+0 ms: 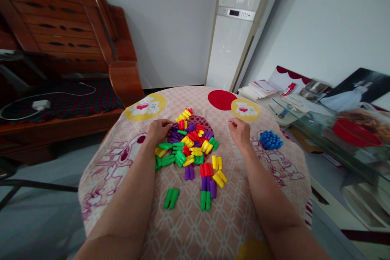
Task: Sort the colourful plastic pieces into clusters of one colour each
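A heap of plastic building blocks (pixel 188 139) in red, yellow, green and purple lies in the middle of the round table. At its left edge is my left hand (pixel 159 131), fingers drawn together beside purple blocks; whether it grips one is hidden. My right hand (pixel 240 131) is to the right of the heap, fingers curled in, and anything within them cannot be made out. Nearer me, a red block (pixel 206 170), purple blocks and a green block (pixel 205 200) stand end to end in a column. Two yellow blocks (pixel 217 162) lie beside it, and a green block (pixel 171 198) lies apart on the left.
A bunch of blue pieces (pixel 270 140) sits on the patterned tablecloth (pixel 183 235), right of my right forearm. A wooden bench (pixel 61 40) stands at the left. On the right, a glass shelf (pixel 329 130) carries a red bowl (pixel 356 132). A tall white cabinet unit (pixel 228 44) stands behind.
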Motion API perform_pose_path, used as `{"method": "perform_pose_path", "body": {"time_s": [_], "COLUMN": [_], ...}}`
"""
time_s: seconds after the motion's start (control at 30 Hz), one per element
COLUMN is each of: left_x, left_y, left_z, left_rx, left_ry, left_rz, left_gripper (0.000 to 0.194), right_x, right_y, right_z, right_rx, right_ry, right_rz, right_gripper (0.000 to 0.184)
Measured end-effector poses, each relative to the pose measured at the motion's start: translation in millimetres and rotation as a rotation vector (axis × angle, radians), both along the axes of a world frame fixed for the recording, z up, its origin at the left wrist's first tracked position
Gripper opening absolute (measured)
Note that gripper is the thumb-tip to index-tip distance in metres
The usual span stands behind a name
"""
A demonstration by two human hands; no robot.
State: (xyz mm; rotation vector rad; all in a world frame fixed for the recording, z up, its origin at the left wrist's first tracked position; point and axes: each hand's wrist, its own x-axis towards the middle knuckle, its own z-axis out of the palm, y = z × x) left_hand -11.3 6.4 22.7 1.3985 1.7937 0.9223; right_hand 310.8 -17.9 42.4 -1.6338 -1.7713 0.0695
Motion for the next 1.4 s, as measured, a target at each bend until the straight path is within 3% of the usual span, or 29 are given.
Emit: {"method": "perform_pose_path", "body": {"time_s": [0.13,0.27,0.33,0.43,0.53,0.63,0.73,0.83,1.0,1.2,1.3,1.4], "left_x": [-0.6,-2.3,-3.0,-3.3,-3.2,-3.3,-4.3,-5.4,-4.9,-4.2,-4.5,-4.0], "left_y": [1.0,2.5,3.1,3.7,4.2,4.7,5.5,6.5,5.7,5.4,6.0,5.4], "left_z": [-1.9,-5.3,-6.7,-7.8,-8.3,-10.1,-13.2,-15.2,-12.8,-12.9,-14.4,-13.5], "left_rx": [0.006,0.020,0.026,0.033,0.035,0.042,0.057,0.059,0.050,0.045,0.049,0.052], "left_ry": [-0.015,-0.011,-0.017,-0.041,-0.071,-0.091,-0.117,-0.140,-0.122,-0.138,-0.128,-0.103], "left_rz": [-0.007,-0.025,-0.023,-0.018,-0.023,-0.021,-0.020,-0.031,-0.024,-0.015,-0.015,-0.011], "left_gripper": [0.020,0.022,0.023,0.021,0.018,0.017,0.017,0.017,0.016,0.015,0.015,0.016], "right_x": [-41.1,-42.2,-36.3,-40.1,-63.5,-91.4,-105.3,-99.5,-67.9,-46.7,-50.4,-60.1], "right_y": [-10.1,-8.0,-5.4,-8.4,-22.9,-41.1,-50.2,-44.1,-18.5,-4.0,-6.1,-12.0], "right_z": [-6.8,-18.7,-18.4,-9.6,-1.0,-3.0,-12.2,-18.4,-23.4,-41.7,-42.0,-37.4], "right_rx": [-0.054,-0.183,-0.191,-0.068,0.020,-0.009,-0.013,-0.008,0.035,-0.007,0.023,0.024], "right_ry": [0.006,0.033,0.047,0.044,-0.017,-0.130,-0.183,-0.107,-0.018,-0.061,-0.054,-0.076], "right_rz": [0.393,0.598,0.660,0.648,0.707,0.813,0.827,0.822,0.575,0.436,0.447,0.548], "right_gripper": [0.021,0.049,0.054,0.040,0.019,0.018,0.031,0.034,0.035,0.034,0.034,0.039]}}
